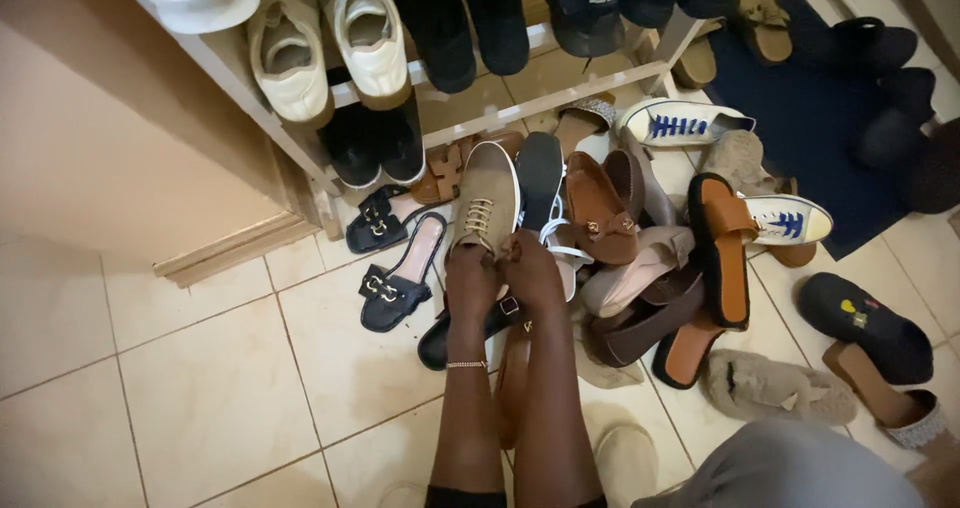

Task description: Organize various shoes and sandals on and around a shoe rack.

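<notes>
The tan, lace-up canvas sneaker with a white sole (486,200) lay on the floor just ahead of our grip, its long axis running straight away from us, heel toward our fingers and toe toward the white shoe rack (520,103). Our left hand (470,278) and right hand (533,273) met side by side at the heel end, both about equally near, the left a shade more in line with the shoe. Both hands were curled with the fingers drawn in at the heel; we could not tell whether they had closed on the sneaker itself or only touched it, since the fingertips were hidden under the knuckles.

Just right of the grip stood a black shoe with a white strap (541,173), and beyond it a brown leather loafer with a gold buckle (598,208). Under our wrists lay a black strapped sandal with a silver buckle (490,320). To the left of the grip sat two black slide sandals with gold chain trim (392,293). Farther right, an orange-brown leather slide (722,253) rested on the heap over the pale tiled floor (200,388).
</notes>
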